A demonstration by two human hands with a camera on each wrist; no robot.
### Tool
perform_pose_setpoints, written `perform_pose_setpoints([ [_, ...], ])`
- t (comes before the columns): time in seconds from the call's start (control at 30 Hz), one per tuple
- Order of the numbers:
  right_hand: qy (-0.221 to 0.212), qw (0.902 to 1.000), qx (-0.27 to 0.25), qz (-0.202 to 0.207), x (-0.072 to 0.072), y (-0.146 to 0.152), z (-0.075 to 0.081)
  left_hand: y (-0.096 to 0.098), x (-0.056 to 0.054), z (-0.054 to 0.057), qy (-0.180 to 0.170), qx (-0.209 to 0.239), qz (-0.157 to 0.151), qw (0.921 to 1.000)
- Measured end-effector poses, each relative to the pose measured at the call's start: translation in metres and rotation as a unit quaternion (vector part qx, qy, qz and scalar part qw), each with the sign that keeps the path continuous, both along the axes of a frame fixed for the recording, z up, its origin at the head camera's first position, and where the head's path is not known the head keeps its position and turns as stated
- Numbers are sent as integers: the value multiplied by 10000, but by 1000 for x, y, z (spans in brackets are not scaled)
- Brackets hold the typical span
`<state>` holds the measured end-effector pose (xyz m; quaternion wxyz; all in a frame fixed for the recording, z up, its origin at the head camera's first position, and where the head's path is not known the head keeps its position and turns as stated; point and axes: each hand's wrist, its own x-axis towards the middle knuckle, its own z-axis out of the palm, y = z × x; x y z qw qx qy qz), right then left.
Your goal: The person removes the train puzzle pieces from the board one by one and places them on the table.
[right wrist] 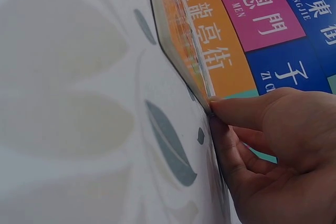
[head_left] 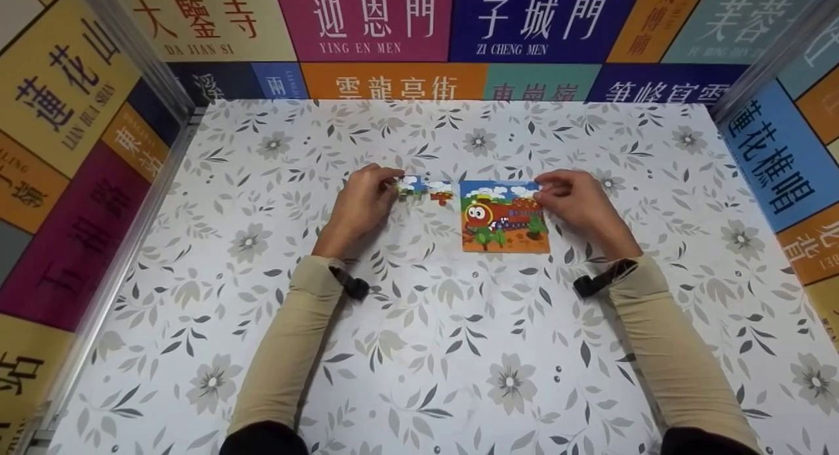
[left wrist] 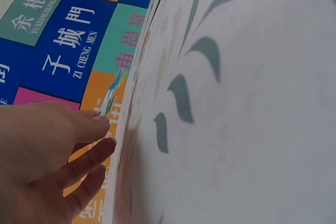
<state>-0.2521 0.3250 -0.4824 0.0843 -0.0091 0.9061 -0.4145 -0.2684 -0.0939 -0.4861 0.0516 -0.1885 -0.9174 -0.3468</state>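
Observation:
A square puzzle board [head_left: 503, 216] with a red cartoon train lies on the table, seen edge-on in the right wrist view. At its upper right corner my right hand [head_left: 577, 196] pinches the edge between thumb and fingers [right wrist: 239, 111]. To the left, my left hand [head_left: 364, 196] pinches a small jigsaw piece [head_left: 413, 185] in blue, white and green. The left wrist view shows this piece [left wrist: 111, 94] tilted up from the thumb and index finger, the other fingers loosely bent. Between that piece and the board lies another jigsaw piece [head_left: 441, 193], red and white.
The table [head_left: 419, 350] has a white cover printed with grey leaves and flowers. Panels with coloured blocks and large Chinese characters [head_left: 373, 22] stand along its back and both sides. A black strap with a small camera [head_left: 354, 286] sits on each wrist over tan sleeves.

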Motion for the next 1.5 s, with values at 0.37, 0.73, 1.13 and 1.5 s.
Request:
perform_pose_setpoints([
  [0.37, -91, 10000, 8, -39, 2, -1, 1, 2, -1, -2, -321, -188, -5, 9993],
  [0.73, 142, 9998, 37, 104, 2, -2, 1, 4, -3, -3, -224, -254, -76, 9994],
  [1.13, 84, 10000, 25, 38, -1, -2, 1, 7, -4, 1, -190, -129, -155, 9996],
  [1.5, 122, 9999, 66, 40, 2, 0, 2, 35, -1, 4, -7, -49, -207, 9998],
])
